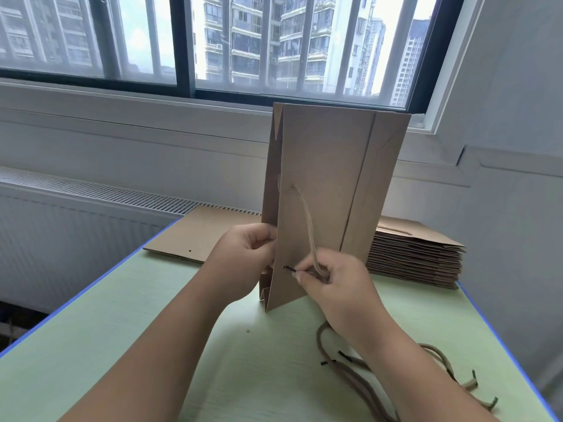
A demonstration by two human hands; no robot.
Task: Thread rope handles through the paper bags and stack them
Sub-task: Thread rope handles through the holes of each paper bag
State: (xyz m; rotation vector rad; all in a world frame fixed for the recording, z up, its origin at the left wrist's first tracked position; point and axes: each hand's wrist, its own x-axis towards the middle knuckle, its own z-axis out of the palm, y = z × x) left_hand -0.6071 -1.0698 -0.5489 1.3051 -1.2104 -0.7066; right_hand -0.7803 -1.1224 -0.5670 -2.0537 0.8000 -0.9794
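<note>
I logged the bag [329,184] upright on the table [152,330]. Left hand [243,257] gripped the bag's left edge. Right hand [332,281] pinched the rope [309,226], its black tip at a hole low on the bag. The stack [414,257] lay behind-right of the bag, spare ropes [365,370] in front-right.

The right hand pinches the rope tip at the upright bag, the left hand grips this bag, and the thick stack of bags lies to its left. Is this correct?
Wrong in one point: the head view shows the thick stack of bags to the right of the upright bag, not left. The right hand does pinch the rope tip, and the left hand grips the bag.
</note>
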